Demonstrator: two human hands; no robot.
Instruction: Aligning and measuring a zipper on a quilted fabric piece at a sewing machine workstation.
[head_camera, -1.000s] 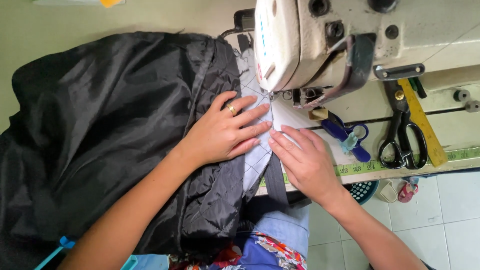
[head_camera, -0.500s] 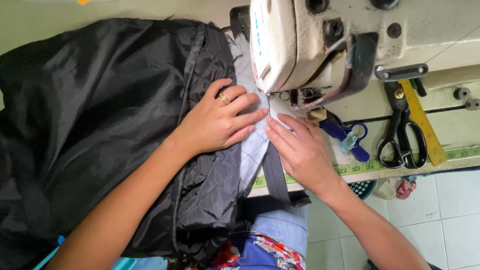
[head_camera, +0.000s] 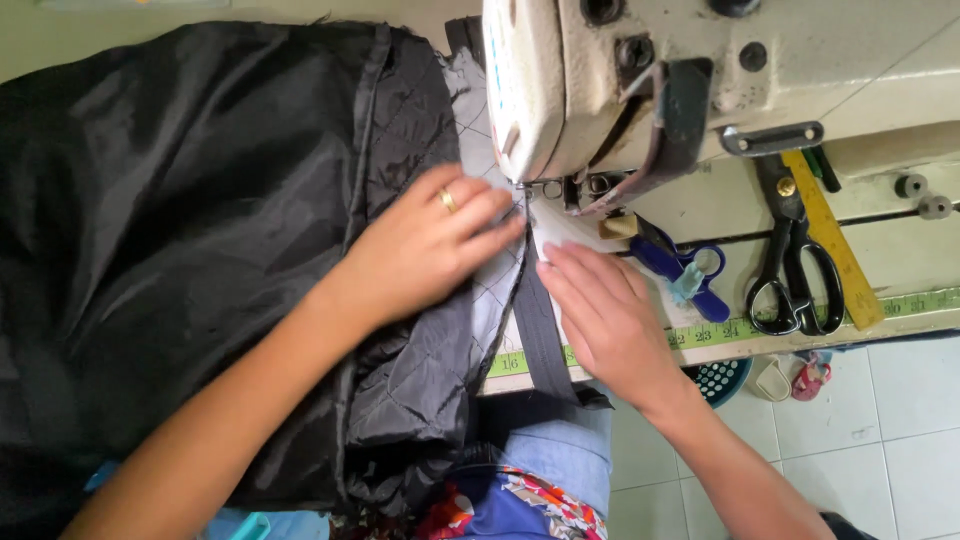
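Pretty bright, even light overall, looks like it's coming from above. The shiny black nylon fabric (head_camera: 180, 200) at the left picks up soft grey sheen along its folds, no harsh glare. The cream metal sewing machine head (head_camera: 700, 80) at the top casts a dark shadow underneath itself. Focus is decent in the middle, a bit soft toward the lower corners.

I count two hands (head_camera: 430, 250) on the fabric (one wears a ring), one sewing machine (head_camera: 700, 70), one pair of black scissors (head_camera: 795, 265), one blue-handled pair of snips (head_camera: 685, 265), one yellow ruler (head_camera: 830, 240).
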